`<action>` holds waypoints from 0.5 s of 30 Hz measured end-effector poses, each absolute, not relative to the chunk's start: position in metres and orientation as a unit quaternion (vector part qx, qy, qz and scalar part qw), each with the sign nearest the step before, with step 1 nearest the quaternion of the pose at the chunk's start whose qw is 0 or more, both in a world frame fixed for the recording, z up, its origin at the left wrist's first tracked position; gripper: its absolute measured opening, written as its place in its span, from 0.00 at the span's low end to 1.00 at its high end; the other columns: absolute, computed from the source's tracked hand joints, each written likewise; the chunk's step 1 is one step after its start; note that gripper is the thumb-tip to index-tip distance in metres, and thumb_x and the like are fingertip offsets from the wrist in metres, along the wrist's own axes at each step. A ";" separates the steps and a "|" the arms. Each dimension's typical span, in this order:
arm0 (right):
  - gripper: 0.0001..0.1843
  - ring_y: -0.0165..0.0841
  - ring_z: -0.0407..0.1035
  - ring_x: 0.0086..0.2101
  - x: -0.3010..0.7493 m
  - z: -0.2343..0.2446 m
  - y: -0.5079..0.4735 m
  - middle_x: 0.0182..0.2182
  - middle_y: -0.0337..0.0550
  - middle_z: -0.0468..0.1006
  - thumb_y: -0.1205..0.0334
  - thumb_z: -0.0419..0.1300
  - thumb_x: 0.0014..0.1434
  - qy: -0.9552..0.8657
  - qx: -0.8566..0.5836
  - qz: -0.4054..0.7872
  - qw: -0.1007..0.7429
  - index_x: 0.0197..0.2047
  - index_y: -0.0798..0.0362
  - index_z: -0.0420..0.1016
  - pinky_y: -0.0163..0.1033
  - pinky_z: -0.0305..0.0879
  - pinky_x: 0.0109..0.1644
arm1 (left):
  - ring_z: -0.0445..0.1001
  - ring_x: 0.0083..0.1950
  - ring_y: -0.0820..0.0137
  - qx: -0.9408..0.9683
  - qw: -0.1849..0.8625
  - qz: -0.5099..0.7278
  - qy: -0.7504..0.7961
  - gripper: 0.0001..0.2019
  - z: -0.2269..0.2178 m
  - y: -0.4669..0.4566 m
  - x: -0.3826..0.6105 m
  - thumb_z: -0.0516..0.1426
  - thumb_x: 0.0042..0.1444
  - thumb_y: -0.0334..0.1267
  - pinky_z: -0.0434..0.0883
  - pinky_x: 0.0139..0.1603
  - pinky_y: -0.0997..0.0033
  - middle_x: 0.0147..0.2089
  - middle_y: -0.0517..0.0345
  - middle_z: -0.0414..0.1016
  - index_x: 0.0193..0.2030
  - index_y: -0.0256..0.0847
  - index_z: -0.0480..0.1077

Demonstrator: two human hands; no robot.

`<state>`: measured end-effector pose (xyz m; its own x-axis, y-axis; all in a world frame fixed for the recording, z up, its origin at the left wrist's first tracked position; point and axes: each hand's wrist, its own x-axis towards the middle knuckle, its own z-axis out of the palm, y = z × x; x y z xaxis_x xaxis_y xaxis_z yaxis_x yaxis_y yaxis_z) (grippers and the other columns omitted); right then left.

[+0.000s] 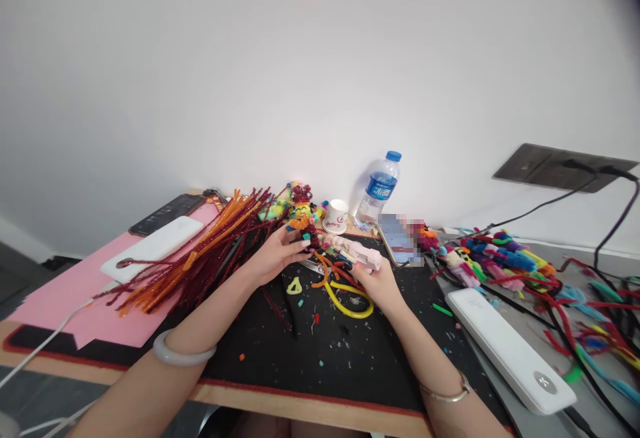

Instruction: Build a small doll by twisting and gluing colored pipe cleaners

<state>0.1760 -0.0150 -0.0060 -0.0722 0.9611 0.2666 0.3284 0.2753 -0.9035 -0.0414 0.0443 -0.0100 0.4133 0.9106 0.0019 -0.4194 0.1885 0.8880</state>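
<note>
Over the black mat [280, 365], my left hand [277, 251] has its fingers closed round a small colourful fuzzy craft piece [299, 223], with orange and dark green parts. My right hand [377, 281] grips a pale pink tool [367, 257], which points left toward that piece. The tool's exact kind is hard to make out. Just behind my left hand, a pipe-cleaner doll [302, 201] with a yellow face and red top leans near the wall. Below the tool lie a yellow pipe-cleaner loop [357, 315] and a yellow-green triangle [294, 285].
Red and orange pipe cleaners [200, 261] spread at the left over pink paper [60, 291], beside a white power bank [150, 245]. A paper cup [336, 217], water bottle [379, 191] and phone [397, 241] stand or lie behind. Another power bank [510, 351] and colourful dolls [500, 258] are at the right.
</note>
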 end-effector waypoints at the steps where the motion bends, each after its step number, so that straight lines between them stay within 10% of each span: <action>1: 0.19 0.39 0.72 0.40 0.175 -0.006 -0.015 0.41 0.46 0.78 0.63 0.59 0.50 -0.648 -0.495 0.344 0.465 0.46 0.56 0.73 0.43 0.68 0.45 | 0.73 0.44 0.71 0.440 0.719 0.460 0.279 0.20 -0.010 0.044 -0.041 0.61 0.47 0.30 0.74 0.44 0.68 0.51 0.56 0.68 0.48 0.46 0.66; 15: 0.19 0.40 0.71 0.44 0.173 -0.004 -0.013 0.45 0.45 0.77 0.64 0.59 0.51 -0.651 -0.490 0.344 0.467 0.47 0.54 0.74 0.46 0.66 0.51 | 0.71 0.48 0.68 0.457 0.718 0.442 0.281 0.20 -0.007 0.041 -0.039 0.61 0.48 0.30 0.74 0.45 0.68 0.52 0.55 0.67 0.49 0.46 0.66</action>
<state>0.1725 -0.0132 -0.0044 -0.0834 0.9592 0.2703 0.3170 0.2827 -0.9053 -0.0394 0.0406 -0.0065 0.4505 0.8928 0.0006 -0.3782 0.1902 0.9060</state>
